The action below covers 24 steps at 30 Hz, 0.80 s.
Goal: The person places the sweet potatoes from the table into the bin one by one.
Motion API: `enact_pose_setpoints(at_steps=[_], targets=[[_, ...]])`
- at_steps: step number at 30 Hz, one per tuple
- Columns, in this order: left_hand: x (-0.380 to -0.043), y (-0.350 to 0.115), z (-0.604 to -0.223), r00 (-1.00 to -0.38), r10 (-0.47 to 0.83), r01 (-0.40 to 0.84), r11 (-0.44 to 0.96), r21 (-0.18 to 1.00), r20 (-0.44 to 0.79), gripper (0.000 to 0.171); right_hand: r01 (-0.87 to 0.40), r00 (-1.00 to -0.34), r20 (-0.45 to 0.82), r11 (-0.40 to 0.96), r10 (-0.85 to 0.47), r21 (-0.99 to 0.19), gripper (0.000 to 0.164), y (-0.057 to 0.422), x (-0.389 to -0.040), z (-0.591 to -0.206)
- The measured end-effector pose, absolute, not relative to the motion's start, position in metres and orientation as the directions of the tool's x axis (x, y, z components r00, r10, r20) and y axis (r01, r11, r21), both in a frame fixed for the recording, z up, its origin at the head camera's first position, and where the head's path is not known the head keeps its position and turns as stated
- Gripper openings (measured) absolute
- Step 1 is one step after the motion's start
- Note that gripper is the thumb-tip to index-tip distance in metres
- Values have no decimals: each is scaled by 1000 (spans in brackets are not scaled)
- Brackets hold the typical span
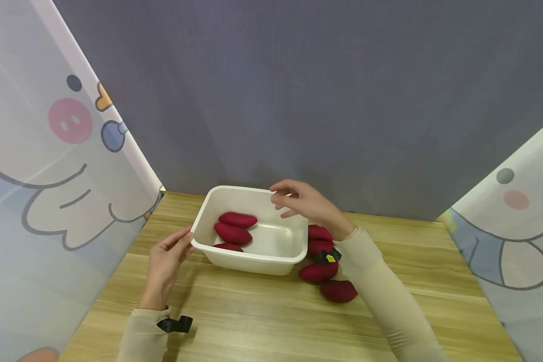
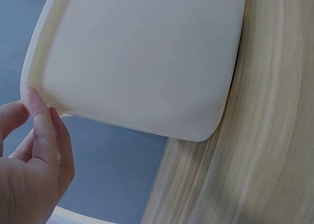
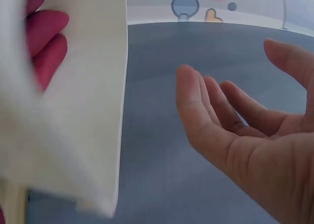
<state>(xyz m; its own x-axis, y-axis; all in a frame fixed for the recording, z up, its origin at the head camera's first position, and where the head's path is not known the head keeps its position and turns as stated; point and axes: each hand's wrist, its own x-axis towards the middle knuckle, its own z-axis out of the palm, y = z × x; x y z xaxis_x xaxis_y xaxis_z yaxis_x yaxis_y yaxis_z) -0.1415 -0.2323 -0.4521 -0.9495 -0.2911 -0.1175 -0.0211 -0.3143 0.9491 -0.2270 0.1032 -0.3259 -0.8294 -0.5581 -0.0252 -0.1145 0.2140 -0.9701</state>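
Note:
A white plastic bin (image 1: 256,257) stands on the table, with three dark red sweet potatoes (image 1: 233,234) showing on the left side of its floor. My left hand (image 1: 166,261) pinches the bin's rim at its left front corner; the left wrist view shows fingers (image 2: 43,126) right at the rim. Over the bin's back right corner hovers my right hand (image 1: 305,202), fingers loosely bent and apart, nothing between them. In the right wrist view, that hand (image 3: 255,121) is beside the bin wall (image 3: 93,96). More sweet potatoes (image 1: 319,272) lie right of the bin, partly under the right forearm.
The wooden table (image 1: 253,317) backs onto a grey cloth panel (image 1: 271,100). Cartoon-printed sheets (image 1: 22,125) hang on the left and right sides. A small black camera (image 1: 175,324) is strapped to the left wrist, another (image 1: 330,256) to the right.

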Motion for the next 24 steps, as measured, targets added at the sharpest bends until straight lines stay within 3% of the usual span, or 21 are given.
enact_pose_setpoints(at_steps=[8,16,24], targets=[[-142,-235,-454,-948,-292,-34,-308,951,-129,20,-180,-877,67,197,-476,-964,39,162,-192,-351],[-143,-235,-453,-942,-301,-57,-301,952,-152,25,-151,-905,44,223,-423,-963,39,213,-159,-395],[-143,-235,-454,-942,-300,-57,-303,951,-152,27,-159,-915,10,338,-404,-927,34,258,-136,-437]])
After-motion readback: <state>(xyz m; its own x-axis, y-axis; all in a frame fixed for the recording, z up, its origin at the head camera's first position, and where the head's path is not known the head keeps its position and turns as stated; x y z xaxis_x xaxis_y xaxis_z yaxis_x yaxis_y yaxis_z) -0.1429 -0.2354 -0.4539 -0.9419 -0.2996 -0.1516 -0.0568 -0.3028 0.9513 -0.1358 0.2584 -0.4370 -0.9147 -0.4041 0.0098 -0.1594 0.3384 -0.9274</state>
